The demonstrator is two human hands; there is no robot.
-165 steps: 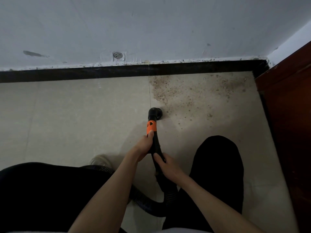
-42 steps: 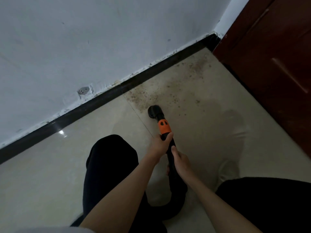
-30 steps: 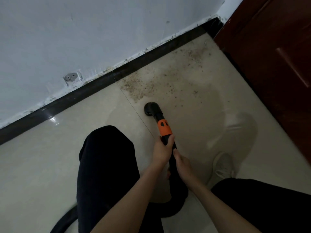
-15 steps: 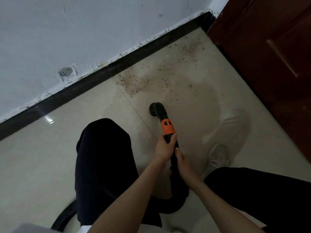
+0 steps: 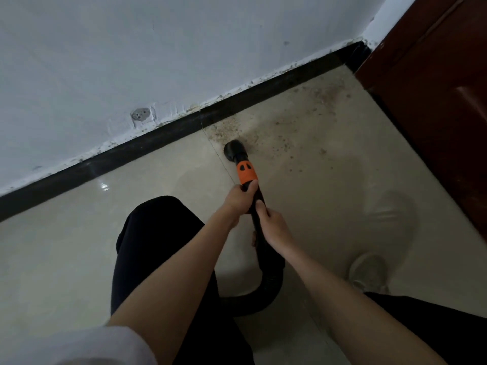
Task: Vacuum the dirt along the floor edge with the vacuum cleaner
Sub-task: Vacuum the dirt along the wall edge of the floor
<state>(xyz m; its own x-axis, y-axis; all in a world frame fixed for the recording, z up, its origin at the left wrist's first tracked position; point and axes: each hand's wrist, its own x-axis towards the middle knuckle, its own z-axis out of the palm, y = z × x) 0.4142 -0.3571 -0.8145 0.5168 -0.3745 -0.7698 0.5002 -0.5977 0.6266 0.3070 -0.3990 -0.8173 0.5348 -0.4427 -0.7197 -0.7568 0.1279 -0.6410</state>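
Nozzle (image 5: 234,150) pushed forward since half a second ago, now at the near edge of the dirt (image 5: 276,133). Left hand (image 5: 238,200) fingers wrapped round the wand below the orange collar (image 5: 246,173); right hand (image 5: 272,227) clamps it just behind. Mid-sweep. Next: work toward the black skirting (image 5: 158,143), then along to the brown door (image 5: 434,106). Glossy beige tile floor (image 5: 66,246), white wall (image 5: 131,48).

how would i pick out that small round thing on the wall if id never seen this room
Follow the black baseboard along the foot of the white wall. Just above it, left of the vacuum nozzle, sits a small grey round plate, the only disc there, ringed by rough white patching.
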